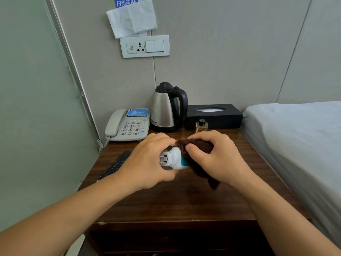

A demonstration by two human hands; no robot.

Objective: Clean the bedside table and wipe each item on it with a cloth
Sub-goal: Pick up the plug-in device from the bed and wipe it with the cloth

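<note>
Soft, even, shadowless light, perhaps from overhead; sharp centre, wide-angle bending at the edges.

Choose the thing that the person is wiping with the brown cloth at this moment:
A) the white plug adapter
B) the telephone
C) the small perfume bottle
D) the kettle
A: the left hand holds the white plug adapter while the right hand presses the brown cloth against it.

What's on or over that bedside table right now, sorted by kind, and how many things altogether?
Electrical things: 4 – telephone, kettle, remote control, white plug-in device held in the left hand
Bottles: 1 – small perfume bottle
Boxes: 1 – black tissue box
Cloths: 1 – brown cloth in the right hand
Total: 7
</note>
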